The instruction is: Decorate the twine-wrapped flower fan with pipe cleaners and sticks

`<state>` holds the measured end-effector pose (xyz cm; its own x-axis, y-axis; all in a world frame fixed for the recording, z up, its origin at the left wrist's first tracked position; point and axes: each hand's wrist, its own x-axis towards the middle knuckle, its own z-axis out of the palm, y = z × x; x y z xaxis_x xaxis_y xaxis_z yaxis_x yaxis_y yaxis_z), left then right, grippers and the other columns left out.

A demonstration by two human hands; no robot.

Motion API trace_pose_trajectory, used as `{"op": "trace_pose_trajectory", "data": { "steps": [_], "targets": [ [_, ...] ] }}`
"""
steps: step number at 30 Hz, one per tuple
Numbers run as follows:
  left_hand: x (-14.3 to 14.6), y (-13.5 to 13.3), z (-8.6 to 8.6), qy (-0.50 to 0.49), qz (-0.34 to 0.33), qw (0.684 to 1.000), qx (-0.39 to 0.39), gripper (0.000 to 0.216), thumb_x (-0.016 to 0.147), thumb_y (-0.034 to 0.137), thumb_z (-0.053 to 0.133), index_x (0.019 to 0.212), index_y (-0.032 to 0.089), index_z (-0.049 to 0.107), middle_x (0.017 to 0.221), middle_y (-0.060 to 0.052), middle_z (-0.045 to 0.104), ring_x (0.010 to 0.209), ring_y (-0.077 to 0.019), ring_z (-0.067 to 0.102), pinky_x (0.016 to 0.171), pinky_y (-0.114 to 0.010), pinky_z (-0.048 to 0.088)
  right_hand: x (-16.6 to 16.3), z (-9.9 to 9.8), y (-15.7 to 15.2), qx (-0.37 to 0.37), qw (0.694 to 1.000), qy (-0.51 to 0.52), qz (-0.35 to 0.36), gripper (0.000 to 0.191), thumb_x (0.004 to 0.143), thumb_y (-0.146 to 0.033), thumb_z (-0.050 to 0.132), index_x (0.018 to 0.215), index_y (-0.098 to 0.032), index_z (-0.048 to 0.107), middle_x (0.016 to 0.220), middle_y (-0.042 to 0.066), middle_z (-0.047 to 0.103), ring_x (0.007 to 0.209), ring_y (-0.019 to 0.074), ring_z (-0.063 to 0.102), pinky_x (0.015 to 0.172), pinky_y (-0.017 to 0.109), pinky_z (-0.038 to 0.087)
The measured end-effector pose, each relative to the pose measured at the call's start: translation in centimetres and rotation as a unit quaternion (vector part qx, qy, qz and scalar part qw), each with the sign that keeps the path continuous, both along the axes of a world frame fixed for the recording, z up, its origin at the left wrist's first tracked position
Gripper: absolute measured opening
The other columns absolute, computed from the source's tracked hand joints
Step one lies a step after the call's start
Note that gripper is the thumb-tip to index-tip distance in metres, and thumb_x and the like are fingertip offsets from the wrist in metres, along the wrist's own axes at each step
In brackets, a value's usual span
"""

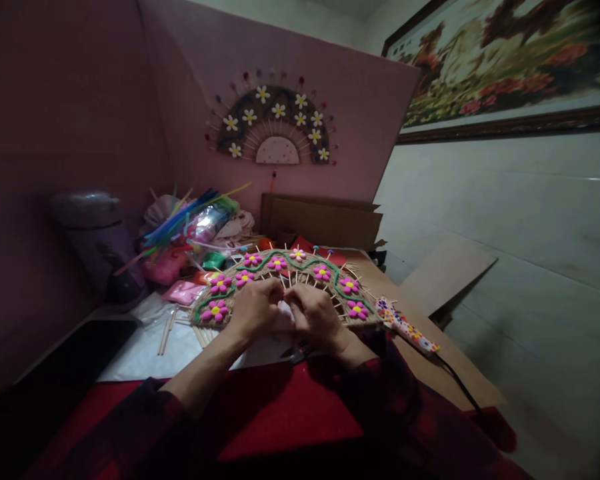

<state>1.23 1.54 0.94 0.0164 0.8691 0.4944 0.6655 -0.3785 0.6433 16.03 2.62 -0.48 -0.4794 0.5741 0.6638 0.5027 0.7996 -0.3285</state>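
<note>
A fan-shaped craft piece (325,283) of sticks and woven brown band lies on the table, dotted with pink flowers and a wavy green line. My left hand (253,308) and my right hand (315,312) meet at its lower middle, fingers curled together round a small pale pink lump (283,312). Both hands rest on the fan's near edge. What the fingertips pinch is partly hidden.
A patterned glue gun (405,325) with a black cord lies right of the fan. Loose sticks (166,328), pink clay (183,291), coloured pipe cleaners (190,213) and a grey jug (100,243) crowd the left. A finished fan (275,123) hangs on the pink wall. Cardboard (325,220) stands behind.
</note>
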Motion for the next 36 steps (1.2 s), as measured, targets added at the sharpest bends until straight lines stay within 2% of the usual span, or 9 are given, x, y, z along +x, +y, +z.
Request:
{"op": "trace_pose_trajectory", "data": {
  "steps": [3, 6, 9, 11, 14, 20, 27, 32, 36],
  "targets": [
    [-0.2, 0.4, 0.1, -0.126, -0.107, 0.981, -0.102, 0.007, 0.06, 0.014, 0.055, 0.055, 0.017, 0.059, 0.049, 0.002, 0.055, 0.047, -0.0112, 0.046, 0.046, -0.022, 0.031, 0.3, 0.4, 0.4, -0.032, 0.997, 0.073, -0.021, 0.01, 0.08, -0.015, 0.049, 0.073, -0.019, 0.056, 0.07, 0.003, 0.059, 0.068, 0.0156, 0.053, 0.065, 0.026, 0.04],
    [-0.2, 0.5, 0.4, -0.284, -0.185, 0.922, -0.188, 0.01, 0.06, 0.023, 0.063, 0.059, 0.015, 0.058, 0.047, 0.002, 0.055, 0.041, -0.0084, 0.044, 0.042, -0.021, 0.032, 0.3, 0.7, 0.6, -0.116, 0.978, 0.168, -0.031, 0.012, 0.079, -0.026, 0.056, 0.07, -0.019, 0.056, 0.063, 0.001, 0.057, 0.06, 0.0137, 0.052, 0.057, 0.025, 0.039],
    [0.0, 0.2, 0.5, -0.373, -0.218, 0.879, -0.204, 0.021, 0.06, 0.029, 0.07, 0.06, 0.014, 0.055, 0.048, 0.002, 0.055, 0.039, -0.0068, 0.044, 0.041, -0.02, 0.032, 0.0, 0.4, 0.8, -0.189, 0.956, 0.226, 0.0, 0.016, 0.079, -0.03, 0.056, 0.069, -0.019, 0.054, 0.057, -0.002, 0.052, 0.052, 0.0114, 0.048, 0.05, 0.023, 0.037],
    [0.2, 0.0, 0.5, -0.413, -0.211, 0.863, -0.2, 0.026, 0.06, 0.032, 0.071, 0.061, 0.014, 0.052, 0.048, 0.003, 0.054, 0.038, -0.006, 0.042, 0.04, -0.019, 0.032, -0.3, 0.1, 0.7, -0.212, 0.949, 0.23, 0.028, 0.018, 0.081, -0.032, 0.053, 0.068, -0.019, 0.053, 0.056, -0.003, 0.05, 0.05, 0.0103, 0.046, 0.049, 0.022, 0.037],
    [0.8, -0.1, 0.1, -0.431, -0.174, 0.871, -0.161, 0.026, 0.06, 0.032, 0.07, 0.061, 0.015, 0.051, 0.047, 0.004, 0.053, 0.038, -0.0055, 0.041, 0.04, -0.019, 0.03, -0.6, -0.1, 0.5, -0.214, 0.952, 0.213, 0.048, 0.02, 0.083, -0.032, 0.051, 0.068, -0.019, 0.053, 0.06, -0.003, 0.049, 0.054, 0.0101, 0.045, 0.051, 0.021, 0.037],
    [1.5, -0.1, -0.6, -0.383, -0.095, 0.917, -0.057, 0.014, 0.063, 0.021, 0.063, 0.057, 0.015, 0.053, 0.05, 0.005, 0.05, 0.047, -0.0071, 0.046, 0.046, -0.018, 0.035, -0.8, -0.1, 0.2, -0.247, 0.946, 0.2, 0.06, 0.019, 0.079, -0.029, 0.052, 0.063, -0.02, 0.048, 0.056, -0.005, 0.043, 0.053, 0.0098, 0.041, 0.05, 0.021, 0.034],
    [1.0, 0.0, -0.5, -0.328, -0.142, 0.932, -0.066, 0.01, 0.068, 0.02, 0.06, 0.076, 0.014, 0.064, 0.072, -0.001, 0.063, 0.067, -0.0126, 0.056, 0.062, -0.022, 0.043, -0.3, 0.0, 0.4, -0.253, 0.946, 0.191, 0.07, 0.017, 0.08, -0.026, 0.049, 0.064, -0.019, 0.045, 0.059, -0.004, 0.042, 0.054, 0.0094, 0.039, 0.049, 0.02, 0.033],
    [0.9, 0.1, -0.7, -0.294, -0.134, 0.946, -0.019, 0.004, 0.07, 0.018, 0.057, 0.07, 0.016, 0.061, 0.066, 0.001, 0.058, 0.064, -0.0116, 0.053, 0.061, -0.022, 0.041, -0.3, 0.3, 0.3, -0.283, 0.933, 0.207, 0.076, 0.019, 0.08, -0.026, 0.047, 0.062, -0.019, 0.044, 0.056, -0.005, 0.041, 0.052, 0.0096, 0.039, 0.049, 0.021, 0.032],
    [1.2, -0.1, -0.9, -0.311, -0.1, 0.944, -0.037, 0.005, 0.07, 0.018, 0.056, 0.065, 0.015, 0.055, 0.059, 0.003, 0.054, 0.056, -0.0102, 0.049, 0.054, -0.021, 0.039, -0.7, 0.3, -0.2, -0.244, 0.95, 0.191, 0.047, 0.019, 0.082, -0.027, 0.046, 0.065, -0.019, 0.047, 0.058, -0.004, 0.044, 0.055, 0.0102, 0.041, 0.051, 0.021, 0.032]
  ]
}}
